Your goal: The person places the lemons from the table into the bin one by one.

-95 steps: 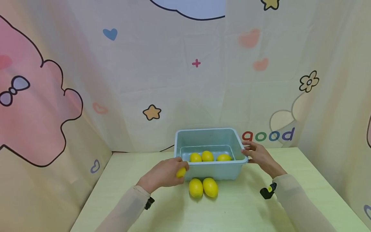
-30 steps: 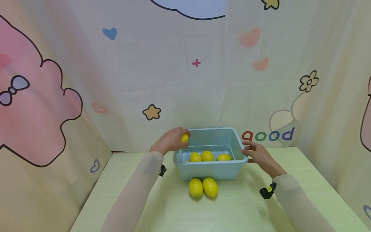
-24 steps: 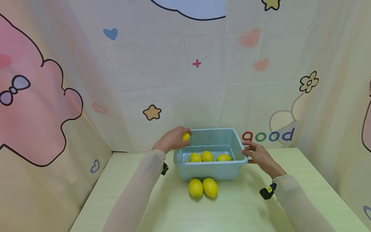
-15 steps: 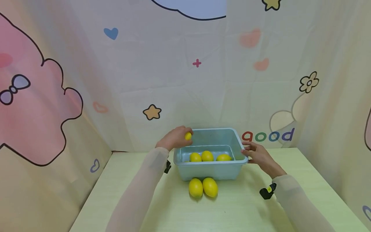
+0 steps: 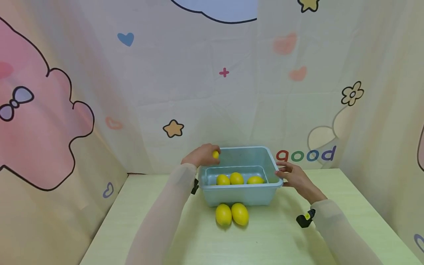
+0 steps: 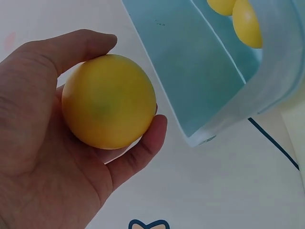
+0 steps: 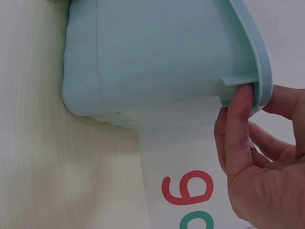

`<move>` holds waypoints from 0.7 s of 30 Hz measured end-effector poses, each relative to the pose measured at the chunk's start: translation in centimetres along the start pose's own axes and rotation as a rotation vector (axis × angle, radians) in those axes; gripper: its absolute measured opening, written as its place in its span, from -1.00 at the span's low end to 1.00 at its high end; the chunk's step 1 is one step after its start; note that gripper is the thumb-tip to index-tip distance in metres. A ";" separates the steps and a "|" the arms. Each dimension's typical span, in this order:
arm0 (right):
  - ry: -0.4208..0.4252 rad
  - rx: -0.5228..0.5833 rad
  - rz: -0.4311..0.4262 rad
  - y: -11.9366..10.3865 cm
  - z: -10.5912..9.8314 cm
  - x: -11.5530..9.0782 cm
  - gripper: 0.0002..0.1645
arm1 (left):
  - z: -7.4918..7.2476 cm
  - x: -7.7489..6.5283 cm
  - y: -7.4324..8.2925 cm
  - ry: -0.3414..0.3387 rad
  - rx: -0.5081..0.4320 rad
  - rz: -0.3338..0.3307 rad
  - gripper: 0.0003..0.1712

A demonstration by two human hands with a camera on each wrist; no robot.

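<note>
My left hand (image 5: 200, 156) grips a yellow lemon (image 6: 109, 102) above the back left corner of a light blue plastic bin (image 5: 245, 195). The left wrist view has thumb and fingers curled around the lemon, just outside the bin's rim. Inside the bin lie a lemon on the left (image 5: 223, 180), another beside it (image 5: 236, 178) and one on the right (image 5: 255, 180); its front wall partly hides them. My right hand (image 7: 267, 162) pinches the bin's right rim, fingers beneath the lip. Two more lemons, left (image 5: 223, 215) and right (image 5: 240, 214), touch side by side in front.
The bin stands on a pale wood-grain table (image 5: 261, 246) near its back edge. Behind it hangs a printed cloth backdrop (image 5: 185, 73), with more cloth at both sides. A black device (image 5: 305, 219) sits at the right wrist.
My left hand has carried its lemon from the bin's front left corner up and back to its rear left rim, then slightly right. The right hand and the other visible lemons stay put.
</note>
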State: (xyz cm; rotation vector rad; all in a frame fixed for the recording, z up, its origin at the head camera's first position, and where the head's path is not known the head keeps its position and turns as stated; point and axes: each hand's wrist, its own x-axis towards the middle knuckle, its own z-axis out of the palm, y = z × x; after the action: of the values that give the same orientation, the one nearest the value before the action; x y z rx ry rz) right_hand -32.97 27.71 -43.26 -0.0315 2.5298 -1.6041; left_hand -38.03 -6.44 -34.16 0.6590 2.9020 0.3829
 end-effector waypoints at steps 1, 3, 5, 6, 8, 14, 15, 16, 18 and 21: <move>-0.001 0.000 -0.002 0.0 0.0 0.0 -0.27 | 0.0 0.1 0.0 -0.002 -0.004 -0.006 -0.53; 0.000 0.001 -0.002 0.0 0.0 0.0 -0.26 | 0.1 0.1 0.1 -0.010 -0.013 -0.019 -0.53; 0.000 0.002 0.002 0.1 -0.1 0.1 -0.26 | 0.1 0.2 0.2 -0.021 -0.025 -0.031 -0.52; 0.001 0.000 0.003 0.1 -0.1 0.1 -0.26 | 0.1 0.2 0.2 -0.024 -0.028 -0.037 -0.52; 0.000 -0.003 0.002 0.0 -0.1 0.1 -0.26 | 0.0 0.2 0.1 -0.030 -0.029 -0.044 -0.51; 0.004 -0.005 -0.002 -0.2 -0.1 0.0 -0.26 | 0.1 0.3 0.1 -0.028 -0.037 -0.046 -0.50; 0.005 -0.005 0.000 -0.2 -0.1 0.1 -0.26 | 0.1 0.3 0.2 -0.030 -0.041 -0.047 -0.50; 0.004 -0.004 0.002 -0.2 -0.1 0.1 -0.26 | 0.1 0.3 0.2 -0.033 -0.042 -0.048 -0.50; 0.001 0.001 0.008 -0.1 0.0 0.1 -0.26 | 0.2 0.4 0.3 -0.043 -0.047 -0.054 -0.50; 0.002 0.005 0.009 0.0 0.0 0.2 -0.26 | 0.3 0.5 0.5 -0.046 -0.058 -0.065 -0.52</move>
State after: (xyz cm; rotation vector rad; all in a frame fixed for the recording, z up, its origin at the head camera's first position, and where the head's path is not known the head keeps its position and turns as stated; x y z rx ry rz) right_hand -33.12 27.69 -43.25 -0.0177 2.5232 -1.6083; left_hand -38.23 -5.68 -34.34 0.5558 2.8485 0.4360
